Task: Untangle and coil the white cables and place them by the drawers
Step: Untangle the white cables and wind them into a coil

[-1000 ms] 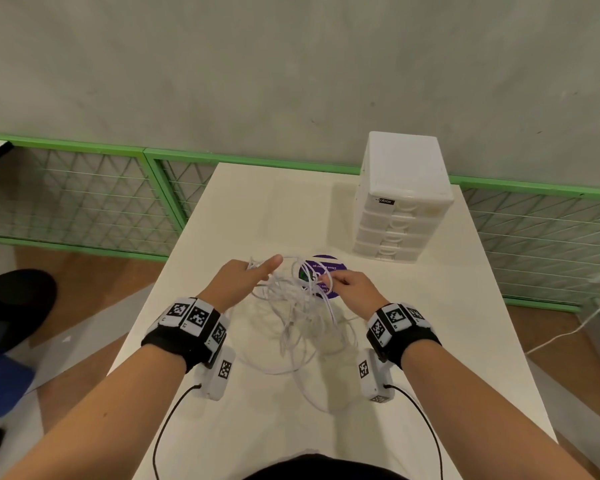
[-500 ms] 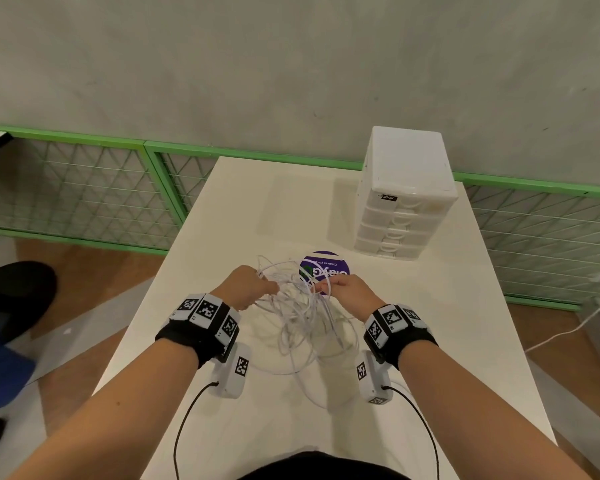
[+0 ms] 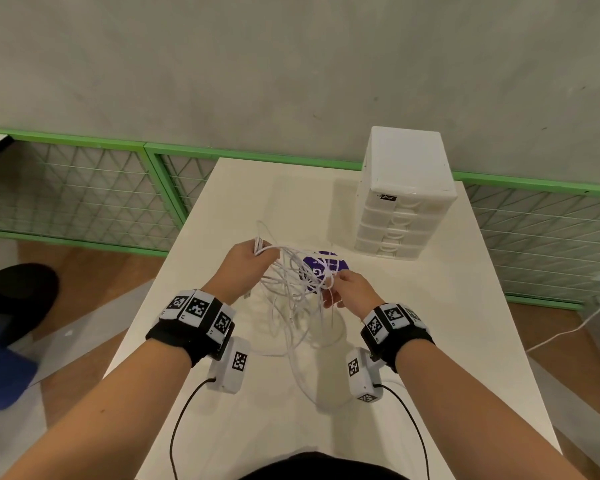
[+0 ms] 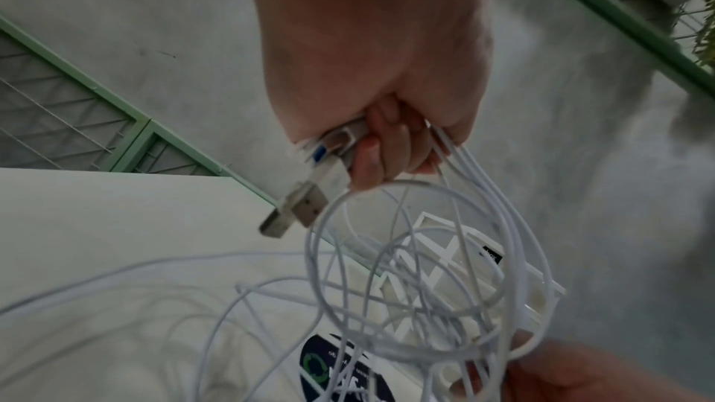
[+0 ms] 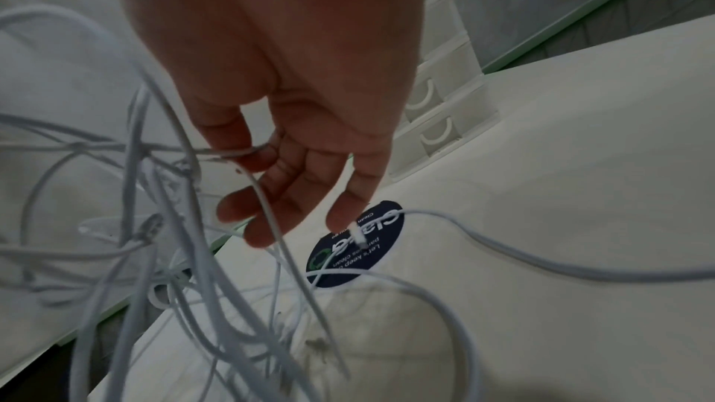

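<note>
My left hand [image 3: 244,265] is clenched around several strands and USB plugs [image 4: 305,194] of the white cables [image 3: 293,299], lifting the tangle above the table [image 3: 447,323]. My right hand [image 3: 349,289], fingers loosely spread, pinches one strand beside the purple sticker [image 3: 321,265]. The drawers [image 3: 400,209] stand at one o'clock, apart from the cables.
</note>
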